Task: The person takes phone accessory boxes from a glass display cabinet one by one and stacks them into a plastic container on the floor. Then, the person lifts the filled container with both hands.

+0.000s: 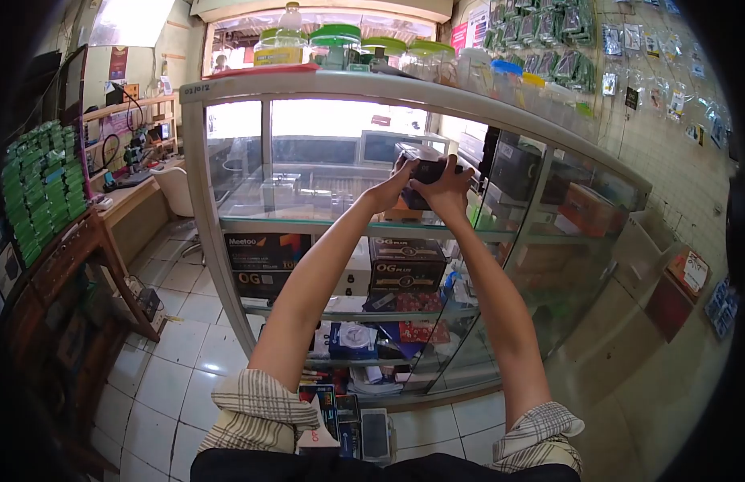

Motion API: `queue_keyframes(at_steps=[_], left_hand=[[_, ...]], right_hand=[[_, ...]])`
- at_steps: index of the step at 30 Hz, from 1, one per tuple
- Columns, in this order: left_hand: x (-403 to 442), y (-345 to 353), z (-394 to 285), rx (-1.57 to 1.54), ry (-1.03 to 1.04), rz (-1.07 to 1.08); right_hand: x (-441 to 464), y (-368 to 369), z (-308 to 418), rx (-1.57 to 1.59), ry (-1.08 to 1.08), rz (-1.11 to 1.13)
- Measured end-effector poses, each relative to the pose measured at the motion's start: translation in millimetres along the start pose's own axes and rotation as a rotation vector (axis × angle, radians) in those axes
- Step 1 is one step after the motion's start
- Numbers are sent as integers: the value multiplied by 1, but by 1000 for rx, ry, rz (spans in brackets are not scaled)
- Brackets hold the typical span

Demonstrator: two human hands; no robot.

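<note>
Both my arms reach into the upper shelf of a glass display cabinet (421,92). My left hand (391,189) holds the left side of a dark box (425,169). On the box's right side, my right hand (446,191) has its fingers wrapped over the top and edge. An orange box (405,210) lies just below the dark box, partly hidden by my hands. Black OG Plus boxes (408,263) are stacked on the shelf underneath.
Lidded plastic jars (335,46) and a bottle (290,34) stand on the cabinet top. Green packets (43,189) are piled at the left. Boxes (376,434) stand on the floor before the cabinet. Small packets (541,32) hang on the right wall.
</note>
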State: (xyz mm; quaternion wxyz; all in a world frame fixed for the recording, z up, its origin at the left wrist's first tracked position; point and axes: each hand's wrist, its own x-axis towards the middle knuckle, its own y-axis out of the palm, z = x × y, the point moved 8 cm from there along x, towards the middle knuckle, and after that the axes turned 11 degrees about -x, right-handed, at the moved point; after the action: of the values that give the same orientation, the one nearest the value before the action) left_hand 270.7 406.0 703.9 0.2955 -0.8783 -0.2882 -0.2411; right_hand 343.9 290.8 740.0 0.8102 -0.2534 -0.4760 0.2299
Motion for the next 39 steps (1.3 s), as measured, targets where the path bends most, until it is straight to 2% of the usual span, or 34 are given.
queue_keyframes(at_steps=[1,3,6,8,9,11,16,18,23,24,26,28,29,33,34,36,37,39], left_hand=[[0,-1,9,-302,-119,-45],[-10,3,16,-601,-238,-94],[-34,7,-20,-615,-222,-140],[-46,-4,-32,-425,-165,-289],[-52,-1,-40,-432,-169,-286],[-65,-7,-67,-175,-137,-421],[-93,4,-101,-143,-23,-514],[-109,12,-121,95,61,-556],[-168,47,-161,99,352,-605],[-180,55,-164,102,329,-609],[-214,75,-183,47,481,-607],[-246,89,-186,0,491,-650],[-266,95,-192,73,541,-714],[-329,116,-170,-28,535,-751],[-344,117,-149,-128,400,-762],[-378,124,-132,-134,405,-727],[-392,124,-115,-169,364,-724],[-421,123,-79,-195,255,-737]], right_hand=[[-6,-6,4,24,-43,-29],[-20,-19,10,70,-71,-55],[-36,-33,12,145,-158,-92],[-47,-42,10,146,-178,-105],[-54,-50,11,161,-216,-120],[-71,-67,11,171,-248,-132],[-117,-113,15,224,-340,-201],[-138,-128,20,250,-360,-185],[-210,-152,23,280,-421,-305],[-230,-158,23,271,-450,-368],[-265,-162,21,308,-418,-319],[-306,-166,19,307,-465,-389],[-326,-163,17,331,-480,-378],[-395,-136,13,396,-478,-287],[-410,-126,12,399,-470,-265],[-435,-101,10,375,-414,-173],[-447,-91,9,381,-412,-168],[-467,-57,3,450,-365,-13]])
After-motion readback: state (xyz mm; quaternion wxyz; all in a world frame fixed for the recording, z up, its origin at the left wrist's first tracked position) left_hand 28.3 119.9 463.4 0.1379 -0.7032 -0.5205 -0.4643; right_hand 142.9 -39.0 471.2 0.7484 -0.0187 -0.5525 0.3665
